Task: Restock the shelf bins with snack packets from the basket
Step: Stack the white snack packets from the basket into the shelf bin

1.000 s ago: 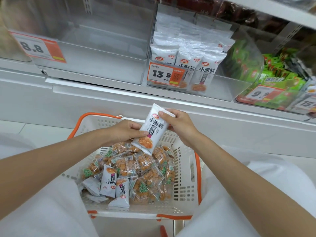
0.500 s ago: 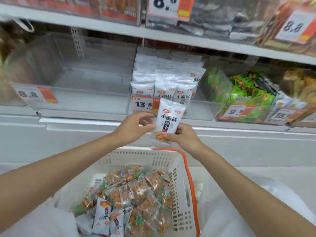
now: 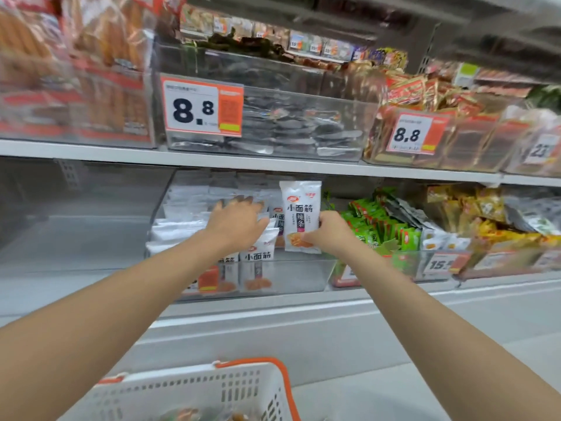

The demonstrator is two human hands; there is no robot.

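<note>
Hands moved up from the basket (image 3: pixel 243 387) to the clear bin (image 3: pixel 303 275): your right hand (image 3: pixel 326 232) pinches the white packet (image 3: pixel 300 214) upright above it, left hand (image 3: pixel 236 223) rests straight fingers (image 3: pixel 243 202) on stocked packets (image 3: pixel 258 253); placing step, so next slot it in and let go.

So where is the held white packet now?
Head view, centre: the white plastic snack packet stands upright in the right hand, over the clear plastic bin, left of the green packets.
</note>
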